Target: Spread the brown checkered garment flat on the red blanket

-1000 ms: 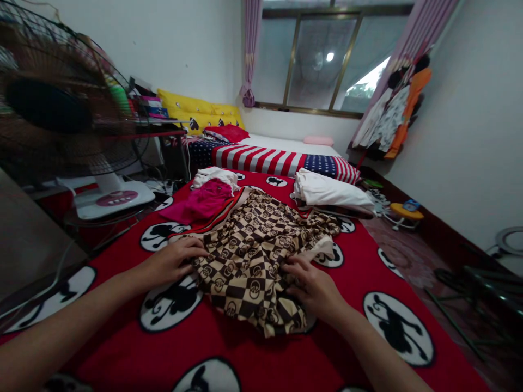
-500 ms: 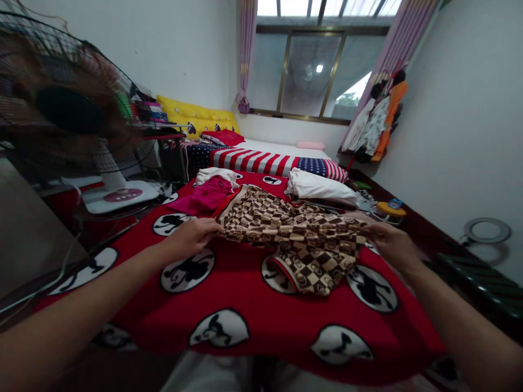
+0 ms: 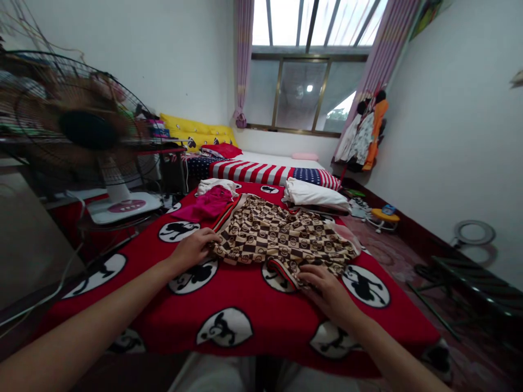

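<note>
A brown and cream checkered garment [image 3: 281,235] lies spread on a red bedspread [image 3: 245,302] printed with black and white monkey circles. My left hand [image 3: 195,247] pinches the garment's left edge, fingers closed on the cloth. My right hand [image 3: 327,289] rests on the garment's near edge, where a striped hem folds under; its fingers curl onto the fabric. Behind the garment lie a pink piece of clothing [image 3: 209,201] and a white one [image 3: 216,185].
A running standing fan [image 3: 87,130] is at the left, its base on a low surface. A white pillow [image 3: 312,192] and a stars-and-stripes cover [image 3: 269,172] lie further back. Clothes hang by the window [image 3: 365,133]. A dark metal rack [image 3: 469,275] stands on the floor at right.
The garment was lifted and stretched between both hands, then laid back down flatter. My right hand came in from the far right edge to the near hem. The camera tilted up.
</note>
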`<state>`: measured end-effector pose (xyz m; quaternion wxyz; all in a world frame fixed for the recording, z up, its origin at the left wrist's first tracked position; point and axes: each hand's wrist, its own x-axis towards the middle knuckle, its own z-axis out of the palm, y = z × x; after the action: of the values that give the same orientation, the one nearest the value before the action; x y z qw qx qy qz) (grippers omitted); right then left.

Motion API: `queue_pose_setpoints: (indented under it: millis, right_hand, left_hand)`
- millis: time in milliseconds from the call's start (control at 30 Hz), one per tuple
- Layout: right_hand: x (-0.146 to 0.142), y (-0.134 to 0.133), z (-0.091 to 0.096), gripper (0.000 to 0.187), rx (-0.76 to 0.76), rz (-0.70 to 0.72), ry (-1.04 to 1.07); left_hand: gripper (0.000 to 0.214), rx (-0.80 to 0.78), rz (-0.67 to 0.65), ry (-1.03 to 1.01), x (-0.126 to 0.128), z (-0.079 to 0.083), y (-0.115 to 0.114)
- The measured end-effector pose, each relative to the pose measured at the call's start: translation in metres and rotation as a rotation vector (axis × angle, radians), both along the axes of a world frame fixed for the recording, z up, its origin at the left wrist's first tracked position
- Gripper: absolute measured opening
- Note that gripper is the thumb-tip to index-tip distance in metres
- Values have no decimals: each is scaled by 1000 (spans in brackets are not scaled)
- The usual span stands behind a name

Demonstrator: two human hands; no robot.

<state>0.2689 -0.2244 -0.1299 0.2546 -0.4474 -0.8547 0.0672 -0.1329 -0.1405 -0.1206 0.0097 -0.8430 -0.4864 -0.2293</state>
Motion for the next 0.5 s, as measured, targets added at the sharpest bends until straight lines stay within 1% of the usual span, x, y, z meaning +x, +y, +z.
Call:
queue_pose_setpoints:
  millis: [33, 100, 167, 233, 333, 400, 433, 500]
  right_hand:
    - [1, 6, 0, 31, -15, 5, 25]
    - [13, 16, 6, 34, -55, -19, 90]
    - [34, 23, 18, 36, -90, -102, 191]
    - [59, 25, 32, 31, -119, -204, 309]
    - [88, 20, 45, 20, -224, -273, 415]
    - [96, 14, 46, 19, -341, -263, 395]
    - [96, 12, 44, 19, -402, -239, 371]
    - [94, 9, 41, 22, -504, -173, 310]
  left_hand:
    - [38, -2, 4, 19, 0, 0, -1]
    - [34, 0, 36, 50, -2, 5, -3]
    - [29, 15, 81, 56, -9, 17, -6]
    - [27, 38, 111, 26, -16, 32, -11]
    - [26, 18, 83, 12, -22, 50, -21]
    - [24, -58, 23, 63, -21, 55, -30]
    - [24, -123, -9, 93, -19, 56, -34]
    - [25, -328, -78, 153, -17, 56, -41]
